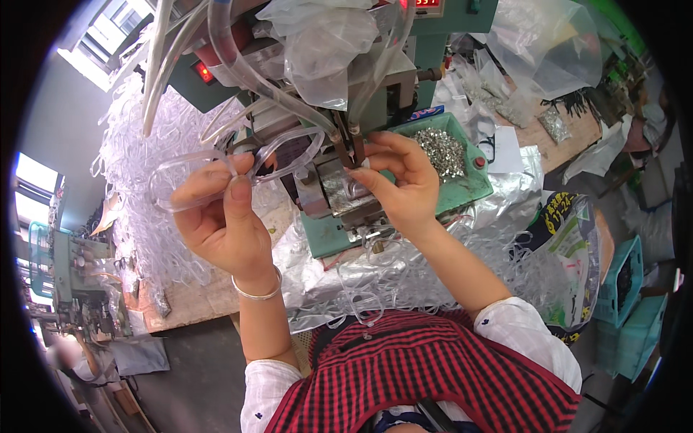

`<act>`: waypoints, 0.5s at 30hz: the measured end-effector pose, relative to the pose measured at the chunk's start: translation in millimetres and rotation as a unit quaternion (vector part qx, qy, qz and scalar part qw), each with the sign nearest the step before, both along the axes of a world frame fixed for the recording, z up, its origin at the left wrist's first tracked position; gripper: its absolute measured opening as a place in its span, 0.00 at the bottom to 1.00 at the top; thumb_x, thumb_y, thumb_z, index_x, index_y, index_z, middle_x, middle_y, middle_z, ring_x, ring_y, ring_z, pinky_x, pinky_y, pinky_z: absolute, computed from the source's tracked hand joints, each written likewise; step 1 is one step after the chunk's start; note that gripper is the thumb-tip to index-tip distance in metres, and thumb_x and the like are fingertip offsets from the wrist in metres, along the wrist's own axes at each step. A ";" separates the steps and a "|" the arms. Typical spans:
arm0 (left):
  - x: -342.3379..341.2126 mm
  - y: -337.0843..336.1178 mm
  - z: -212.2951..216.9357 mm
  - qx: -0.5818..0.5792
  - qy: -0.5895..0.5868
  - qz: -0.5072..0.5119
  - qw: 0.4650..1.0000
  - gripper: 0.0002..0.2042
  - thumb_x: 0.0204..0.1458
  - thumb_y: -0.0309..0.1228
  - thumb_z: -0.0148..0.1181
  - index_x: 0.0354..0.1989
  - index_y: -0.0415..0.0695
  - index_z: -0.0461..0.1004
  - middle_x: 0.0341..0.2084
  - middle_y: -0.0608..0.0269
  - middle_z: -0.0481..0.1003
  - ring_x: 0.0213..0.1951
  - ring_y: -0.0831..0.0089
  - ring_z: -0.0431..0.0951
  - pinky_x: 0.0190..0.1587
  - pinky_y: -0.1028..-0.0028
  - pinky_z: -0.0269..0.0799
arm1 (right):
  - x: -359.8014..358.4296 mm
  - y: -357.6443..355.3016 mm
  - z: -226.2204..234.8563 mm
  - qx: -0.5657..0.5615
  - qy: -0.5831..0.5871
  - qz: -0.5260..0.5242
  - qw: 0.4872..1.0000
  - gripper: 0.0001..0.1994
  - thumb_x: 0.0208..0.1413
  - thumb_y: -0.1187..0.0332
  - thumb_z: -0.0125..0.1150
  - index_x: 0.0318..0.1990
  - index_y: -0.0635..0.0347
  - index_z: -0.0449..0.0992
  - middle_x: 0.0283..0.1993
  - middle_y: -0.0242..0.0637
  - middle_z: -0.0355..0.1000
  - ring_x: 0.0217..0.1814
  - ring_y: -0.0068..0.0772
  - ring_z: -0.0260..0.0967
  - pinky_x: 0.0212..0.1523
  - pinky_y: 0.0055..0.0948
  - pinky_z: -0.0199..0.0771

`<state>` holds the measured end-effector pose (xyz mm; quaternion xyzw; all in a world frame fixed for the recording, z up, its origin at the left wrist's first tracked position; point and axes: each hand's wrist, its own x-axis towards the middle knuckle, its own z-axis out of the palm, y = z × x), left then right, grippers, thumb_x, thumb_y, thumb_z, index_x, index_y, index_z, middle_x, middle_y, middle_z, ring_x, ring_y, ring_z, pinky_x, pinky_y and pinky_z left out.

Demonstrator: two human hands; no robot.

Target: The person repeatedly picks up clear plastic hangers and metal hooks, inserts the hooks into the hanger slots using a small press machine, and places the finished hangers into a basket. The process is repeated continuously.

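Observation:
My left hand (pixel 220 216) pinches a clear plastic loop strap (pixel 238 164) between thumb and fingers, holding it up in front of a green bench machine (pixel 346 108). The strap's far end reaches toward the machine's metal head (pixel 345 148). My right hand (pixel 401 184) rests at that head, fingertips pressed on the strap end beside the metal block (pixel 339 191). A silver bangle (pixel 258 291) circles my left wrist.
A green tray (pixel 465 189) of small metal pieces sits right of the machine. Heaps of clear straps (pixel 144 173) lie left and below on silver foil (pixel 317 278). Clear hoses (pixel 238 61) hang above. Plastic bags (pixel 548 43) and teal crates (pixel 624 285) stand right.

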<state>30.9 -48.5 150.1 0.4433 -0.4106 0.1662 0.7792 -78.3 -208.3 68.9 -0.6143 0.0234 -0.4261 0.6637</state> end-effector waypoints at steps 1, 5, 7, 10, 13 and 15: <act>0.8 -0.8 0.4 0.002 -0.007 0.005 1.000 0.10 0.56 0.18 0.66 0.42 0.39 0.70 0.38 0.49 0.79 0.42 0.62 0.83 0.49 0.64 0.79 | 0.8 -1.7 1.0 -0.009 -0.001 -0.007 1.000 0.28 0.53 0.85 0.69 0.62 0.71 0.65 0.52 0.46 0.75 0.49 0.30 0.79 0.55 0.28 0.78; 1.0 2.9 -0.8 0.005 -0.008 0.035 0.999 0.10 0.56 0.17 0.65 0.41 0.37 0.70 0.38 0.47 0.80 0.42 0.62 0.83 0.50 0.64 0.79 | -2.1 13.6 17.7 0.066 0.017 -0.023 0.997 0.26 0.53 0.79 0.70 0.60 0.68 0.70 0.47 0.41 0.81 0.49 0.24 0.77 0.53 0.23 0.74; -1.6 4.8 -0.6 0.003 0.012 0.026 1.000 0.10 0.56 0.17 0.65 0.41 0.37 0.70 0.37 0.48 0.80 0.42 0.62 0.83 0.50 0.64 0.79 | -8.8 17.2 31.0 0.123 0.044 0.022 0.991 0.25 0.53 0.80 0.68 0.60 0.68 0.70 0.43 0.40 0.82 0.53 0.25 0.75 0.57 0.25 0.71; -12.6 12.4 -6.8 0.035 -0.026 0.007 0.999 0.11 0.55 0.17 0.66 0.43 0.37 0.71 0.36 0.50 0.79 0.41 0.61 0.83 0.50 0.63 0.79 | -12.2 9.8 33.8 0.046 0.126 -0.003 0.991 0.28 0.55 0.85 0.63 0.64 0.71 0.65 0.47 0.43 0.81 0.52 0.28 0.78 0.57 0.27 0.74; -9.1 18.7 -9.7 0.047 -0.056 0.013 0.997 0.11 0.55 0.16 0.64 0.45 0.36 0.71 0.37 0.48 0.80 0.42 0.59 0.83 0.51 0.63 0.79 | -9.6 9.1 29.1 0.082 0.085 0.014 0.993 0.27 0.55 0.85 0.63 0.64 0.71 0.65 0.47 0.43 0.81 0.52 0.28 0.78 0.57 0.26 0.74; -1.2 12.4 -5.4 0.040 -0.038 0.059 0.997 0.11 0.56 0.15 0.63 0.45 0.36 0.71 0.37 0.48 0.80 0.42 0.59 0.84 0.51 0.63 0.80 | -6.4 13.1 28.0 0.117 0.056 0.026 0.991 0.28 0.55 0.85 0.64 0.64 0.71 0.65 0.48 0.43 0.81 0.51 0.29 0.78 0.57 0.26 0.73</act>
